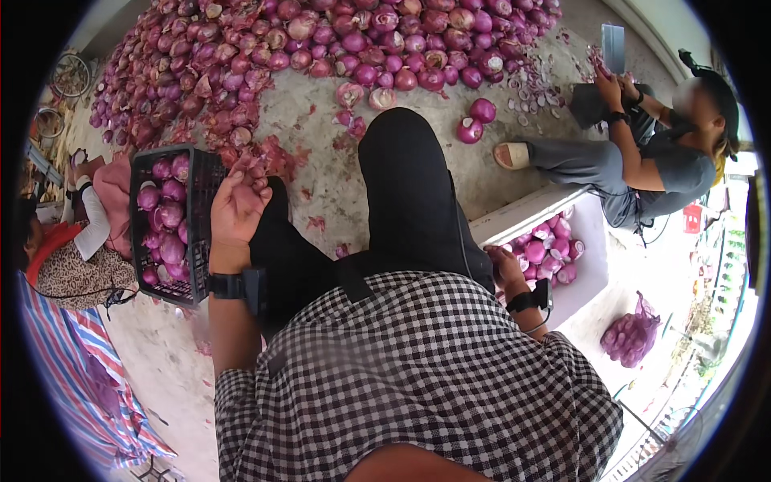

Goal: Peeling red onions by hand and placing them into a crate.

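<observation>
My left hand is raised over my left knee, palm up, with its fingers loosely curled and nothing visible in it. Just beside it stands a black plastic crate holding peeled red onions. My right hand reaches down at the edge of a white foam box by my right thigh. Trimmed red onions lie in that box, close to my fingers. Those fingertips are partly hidden, so whether they grip anything is unclear.
A large heap of red onions spreads across the floor ahead. Two loose onions lie nearer. At right, a seated person holds a cleaver; another person sits at left. A mesh bag of onions stands behind the box.
</observation>
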`<state>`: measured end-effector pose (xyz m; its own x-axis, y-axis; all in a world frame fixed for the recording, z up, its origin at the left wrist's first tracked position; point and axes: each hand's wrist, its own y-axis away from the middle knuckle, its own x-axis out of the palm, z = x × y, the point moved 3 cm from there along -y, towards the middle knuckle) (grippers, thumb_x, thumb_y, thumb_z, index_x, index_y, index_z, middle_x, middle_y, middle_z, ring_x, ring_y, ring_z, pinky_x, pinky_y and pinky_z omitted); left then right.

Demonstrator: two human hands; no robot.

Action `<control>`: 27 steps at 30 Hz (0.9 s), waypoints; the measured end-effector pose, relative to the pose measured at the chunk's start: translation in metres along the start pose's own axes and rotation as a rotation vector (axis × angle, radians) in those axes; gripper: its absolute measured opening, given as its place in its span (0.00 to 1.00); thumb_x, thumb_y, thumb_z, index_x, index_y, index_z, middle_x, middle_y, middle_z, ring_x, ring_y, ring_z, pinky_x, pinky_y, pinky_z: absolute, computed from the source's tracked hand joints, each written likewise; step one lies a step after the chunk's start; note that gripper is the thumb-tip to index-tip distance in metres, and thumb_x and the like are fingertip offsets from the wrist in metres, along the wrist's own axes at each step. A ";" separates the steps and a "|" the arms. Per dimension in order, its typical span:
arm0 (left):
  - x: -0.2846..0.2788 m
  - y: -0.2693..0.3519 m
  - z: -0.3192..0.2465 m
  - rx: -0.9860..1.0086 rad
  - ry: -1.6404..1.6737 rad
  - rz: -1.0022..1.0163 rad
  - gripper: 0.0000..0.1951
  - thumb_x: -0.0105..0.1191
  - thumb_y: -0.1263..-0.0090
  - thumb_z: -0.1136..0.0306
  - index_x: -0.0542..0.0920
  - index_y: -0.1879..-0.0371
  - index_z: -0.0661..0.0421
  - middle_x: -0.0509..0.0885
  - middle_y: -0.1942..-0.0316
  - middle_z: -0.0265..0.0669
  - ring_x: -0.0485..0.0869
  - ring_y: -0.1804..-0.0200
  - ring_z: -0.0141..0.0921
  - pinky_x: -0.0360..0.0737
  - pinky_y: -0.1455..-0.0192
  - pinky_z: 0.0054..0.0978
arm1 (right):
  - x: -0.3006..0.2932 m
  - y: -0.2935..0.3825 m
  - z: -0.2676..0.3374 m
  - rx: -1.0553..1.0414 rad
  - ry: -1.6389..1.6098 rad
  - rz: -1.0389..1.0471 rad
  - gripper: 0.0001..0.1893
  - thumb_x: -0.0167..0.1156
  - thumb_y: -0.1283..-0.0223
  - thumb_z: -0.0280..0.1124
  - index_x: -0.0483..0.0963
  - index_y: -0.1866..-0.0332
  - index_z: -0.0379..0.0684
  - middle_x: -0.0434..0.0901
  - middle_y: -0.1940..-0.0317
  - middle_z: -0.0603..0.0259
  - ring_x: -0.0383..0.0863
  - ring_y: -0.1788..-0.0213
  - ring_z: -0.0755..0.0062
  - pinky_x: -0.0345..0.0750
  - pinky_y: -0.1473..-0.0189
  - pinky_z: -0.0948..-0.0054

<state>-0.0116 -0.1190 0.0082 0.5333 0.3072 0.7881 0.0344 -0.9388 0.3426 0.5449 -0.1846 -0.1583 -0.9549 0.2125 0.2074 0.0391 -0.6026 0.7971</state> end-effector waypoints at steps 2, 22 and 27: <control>-0.006 0.001 0.001 0.009 -0.026 0.000 0.16 0.50 0.36 0.70 0.74 0.49 0.56 0.78 0.60 0.38 0.73 0.62 0.30 0.72 0.59 0.27 | 0.037 0.006 0.022 -0.050 0.038 0.080 0.10 0.54 0.41 0.27 0.76 0.56 0.36 0.80 0.67 0.61 0.79 0.64 0.72 0.75 0.59 0.78; -0.067 0.070 -0.105 0.315 0.013 0.054 0.21 0.51 0.36 0.66 0.71 0.44 0.59 0.78 0.52 0.46 0.77 0.51 0.38 0.71 0.45 0.34 | 0.160 -0.110 -0.033 0.007 0.823 0.391 0.13 0.53 0.41 0.29 0.75 0.51 0.41 0.80 0.63 0.61 0.80 0.60 0.72 0.75 0.52 0.76; -0.181 0.072 -0.148 0.339 -0.266 -0.439 0.21 0.52 0.37 0.64 0.71 0.45 0.55 0.79 0.51 0.44 0.77 0.48 0.40 0.72 0.43 0.36 | 0.156 -0.115 -0.035 0.070 0.842 0.330 0.13 0.53 0.40 0.30 0.75 0.51 0.41 0.80 0.62 0.61 0.80 0.60 0.72 0.75 0.52 0.75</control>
<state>-0.2309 -0.2191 -0.0336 0.5995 0.6679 0.4411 0.5424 -0.7442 0.3898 0.3810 -0.1096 -0.2373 -0.7905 -0.6118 -0.0299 0.3405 -0.4795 0.8088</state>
